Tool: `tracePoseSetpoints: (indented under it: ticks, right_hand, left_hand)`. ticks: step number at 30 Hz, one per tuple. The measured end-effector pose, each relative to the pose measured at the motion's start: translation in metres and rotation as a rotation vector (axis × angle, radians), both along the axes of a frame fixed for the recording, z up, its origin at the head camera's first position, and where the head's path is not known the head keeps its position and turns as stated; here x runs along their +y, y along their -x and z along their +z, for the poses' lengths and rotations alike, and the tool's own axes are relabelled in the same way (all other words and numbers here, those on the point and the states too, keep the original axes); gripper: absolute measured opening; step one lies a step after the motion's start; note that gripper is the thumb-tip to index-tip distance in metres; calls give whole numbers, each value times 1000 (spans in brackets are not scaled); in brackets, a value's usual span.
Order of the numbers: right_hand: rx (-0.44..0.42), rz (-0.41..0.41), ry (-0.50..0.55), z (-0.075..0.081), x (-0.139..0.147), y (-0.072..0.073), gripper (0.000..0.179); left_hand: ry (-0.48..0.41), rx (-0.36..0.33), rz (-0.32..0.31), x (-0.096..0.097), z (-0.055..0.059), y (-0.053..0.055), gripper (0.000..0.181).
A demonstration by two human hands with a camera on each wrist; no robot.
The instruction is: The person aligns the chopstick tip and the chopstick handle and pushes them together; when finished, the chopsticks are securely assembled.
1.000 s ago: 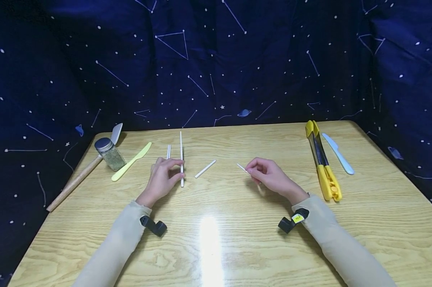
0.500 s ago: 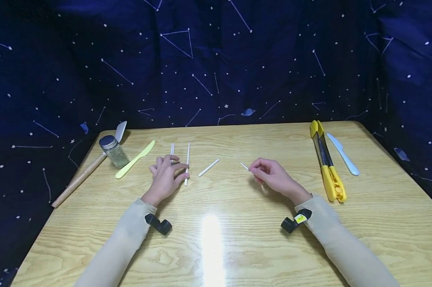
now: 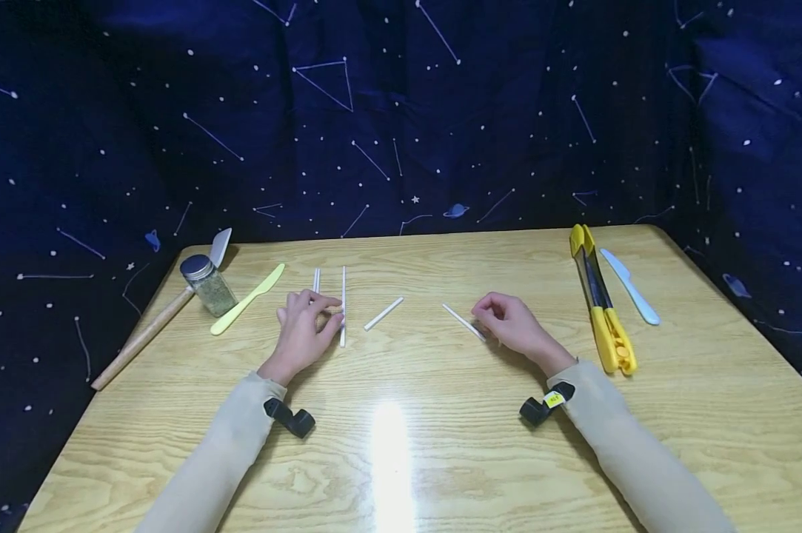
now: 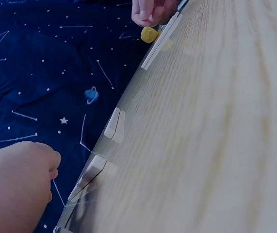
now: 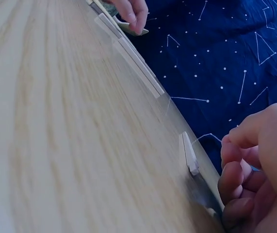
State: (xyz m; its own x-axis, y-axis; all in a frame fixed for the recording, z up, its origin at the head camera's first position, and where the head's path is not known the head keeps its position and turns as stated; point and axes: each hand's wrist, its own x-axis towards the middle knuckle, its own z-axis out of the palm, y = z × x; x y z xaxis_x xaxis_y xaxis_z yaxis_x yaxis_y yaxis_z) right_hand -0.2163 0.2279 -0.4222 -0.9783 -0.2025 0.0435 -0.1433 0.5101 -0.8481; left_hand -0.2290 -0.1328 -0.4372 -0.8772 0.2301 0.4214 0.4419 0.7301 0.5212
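Several thin white sticks lie on the wooden table. In the head view my left hand (image 3: 301,329) hovers over the left side, index fingertip and thumb spread along a long white stick (image 3: 343,275). The left wrist view shows a gap between the hand and that stick (image 4: 88,177). A pair of sticks (image 3: 317,278) lies side by side, partly hidden behind the left hand. Between the hands is a diagonal stick (image 3: 383,314). My right hand (image 3: 515,329), fingers loosely bent and holding nothing, is just right of another diagonal stick (image 3: 463,321); the right wrist view shows this stick (image 5: 189,153) resting on the table.
At left lie a yellow knife (image 3: 249,298), a jar of dried herbs (image 3: 212,290) with a dark lid, and a wooden-handled spatula (image 3: 144,337). Yellow-and-black tongs (image 3: 600,300) and a light-blue knife (image 3: 630,286) lie at right. A dark starry cloth (image 3: 401,118) hangs behind the table (image 3: 294,481).
My right hand has let go of its stick and drawn slightly right. The stick under my left hand, raised at its far end earlier, now lies flat, and the left fingers have loosened.
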Motion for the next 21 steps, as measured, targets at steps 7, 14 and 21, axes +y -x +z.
tracePoseSetpoints:
  ticks: [7, 14, 21]
  right_hand:
    - [61, 11, -72, 0, 1, 0, 12]
    - [111, 21, -164, -2, -3, 0, 6]
    - [134, 52, -198, -6, -6, -3, 9]
  left_hand:
    - [-33, 83, -10, 5, -2, 0, 20]
    - [-46, 131, -18, 11, -1, -3, 25]
    - [-12, 83, -15, 22, -2, -10, 35]
